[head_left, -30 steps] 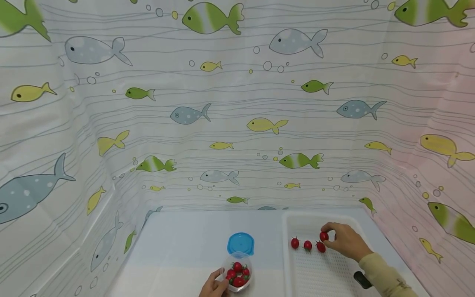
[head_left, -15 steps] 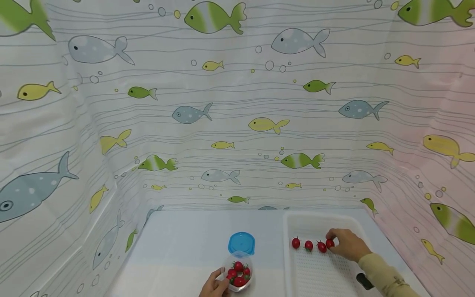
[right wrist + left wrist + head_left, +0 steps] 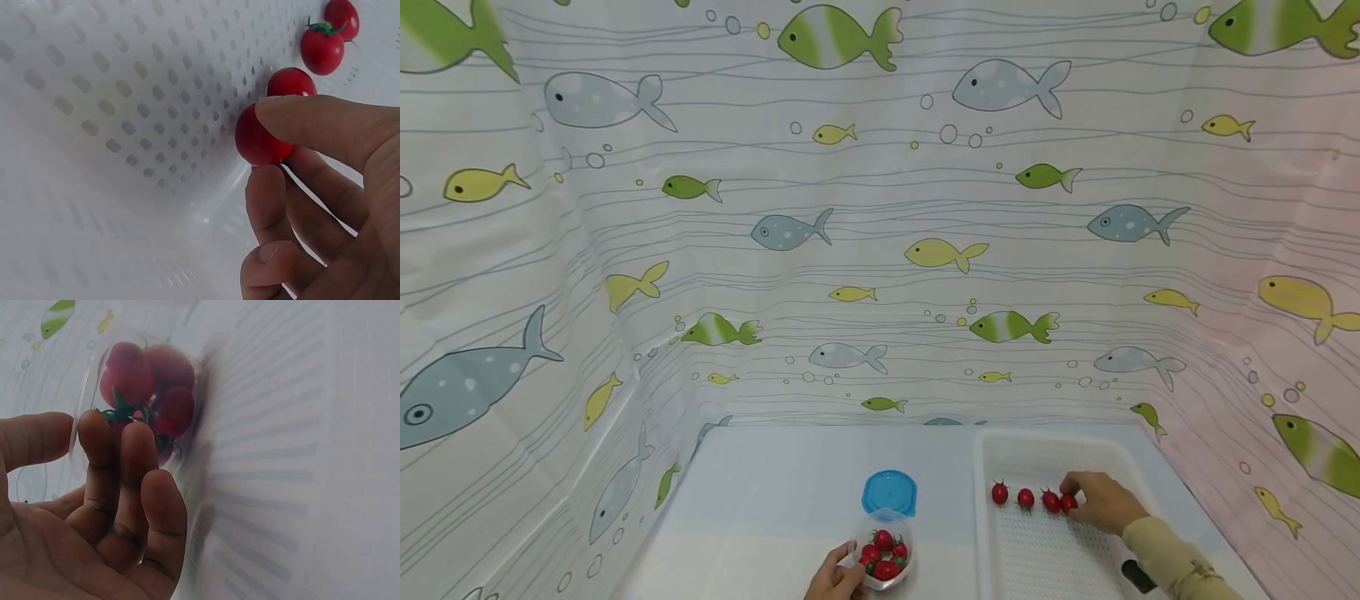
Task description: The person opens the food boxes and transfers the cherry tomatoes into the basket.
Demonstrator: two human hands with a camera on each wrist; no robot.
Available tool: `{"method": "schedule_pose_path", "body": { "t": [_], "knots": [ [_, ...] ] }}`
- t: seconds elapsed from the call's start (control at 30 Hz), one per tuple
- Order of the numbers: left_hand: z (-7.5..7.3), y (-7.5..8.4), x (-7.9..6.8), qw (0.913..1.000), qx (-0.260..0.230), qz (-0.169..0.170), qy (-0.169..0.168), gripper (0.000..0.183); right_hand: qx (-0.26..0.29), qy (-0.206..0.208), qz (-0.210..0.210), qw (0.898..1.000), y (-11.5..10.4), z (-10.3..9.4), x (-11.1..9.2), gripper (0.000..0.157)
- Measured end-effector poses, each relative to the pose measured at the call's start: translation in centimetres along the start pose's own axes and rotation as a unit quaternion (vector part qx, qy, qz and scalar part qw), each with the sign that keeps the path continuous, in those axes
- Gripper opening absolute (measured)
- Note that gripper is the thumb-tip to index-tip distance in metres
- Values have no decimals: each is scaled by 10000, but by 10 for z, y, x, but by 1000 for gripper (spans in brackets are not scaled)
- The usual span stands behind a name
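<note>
My left hand [image 3: 837, 575] grips the rim of a small clear plastic container [image 3: 859, 533], thumb on one side and fingers on the other. Several red cherry tomatoes [image 3: 128, 375] with green stems lie in it. Inside the white perforated basket [image 3: 1022, 575], my right hand [image 3: 1102, 500] pinches a cherry tomato [image 3: 259, 140] between thumb and fingers, low over the basket floor. Right beside that one is another cherry tomato [image 3: 1051, 501], and two more, a middle tomato [image 3: 1026, 499] and a left tomato [image 3: 1000, 493], continue the row toward the left.
A blue lid [image 3: 889, 492] lies on the white table [image 3: 760, 500] just behind the clear container. The basket's raised left wall [image 3: 981, 533] stands between the two hands. Fish-print sheeting [image 3: 865, 208] encloses the table at the back and both sides.
My right hand has carried its cherry tomato rightward and lowered it to the right end of the row. My left hand stays on the container.
</note>
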State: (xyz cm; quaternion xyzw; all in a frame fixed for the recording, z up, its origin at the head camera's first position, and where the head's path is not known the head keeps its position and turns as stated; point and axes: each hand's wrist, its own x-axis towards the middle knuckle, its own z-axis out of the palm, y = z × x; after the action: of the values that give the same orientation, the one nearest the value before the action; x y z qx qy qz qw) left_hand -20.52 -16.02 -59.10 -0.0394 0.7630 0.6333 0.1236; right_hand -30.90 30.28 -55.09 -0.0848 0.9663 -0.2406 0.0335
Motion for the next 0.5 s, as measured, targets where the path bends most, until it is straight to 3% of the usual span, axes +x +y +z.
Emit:
{"method": "schedule_pose_path", "body": {
  "t": [0.3,0.5],
  "knots": [
    [-1,0,0,9999,-87,14,-75,67,-46,54,71,9999,0,-1,2,30],
    [0,0,0,10000,-31,-57,-44,65,-94,206,4,9997,-12,-9,2,32]
  ]
}}
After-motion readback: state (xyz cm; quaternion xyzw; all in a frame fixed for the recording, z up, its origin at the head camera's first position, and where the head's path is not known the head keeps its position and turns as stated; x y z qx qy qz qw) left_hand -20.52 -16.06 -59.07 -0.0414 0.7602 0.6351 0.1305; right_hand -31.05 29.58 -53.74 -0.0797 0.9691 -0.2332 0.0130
